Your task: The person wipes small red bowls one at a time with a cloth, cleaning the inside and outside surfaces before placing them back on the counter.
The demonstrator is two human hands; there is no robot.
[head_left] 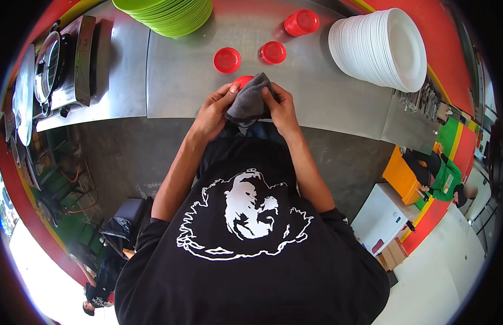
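Both sets of fingers are clamped on a grey cloth wrapped round a red bowl, held between the left hand and right hand at the desk's near edge, so this one looks mid-wipe. Further in lie two single red bowls and, toward the far edge, a small red stack; I cannot tell which are already wiped.

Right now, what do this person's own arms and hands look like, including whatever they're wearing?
Both arms are bare below short black sleeves. The left hand and right hand wear no gloves; no rings or watch show. The black T-shirt carries a white outline graphic.
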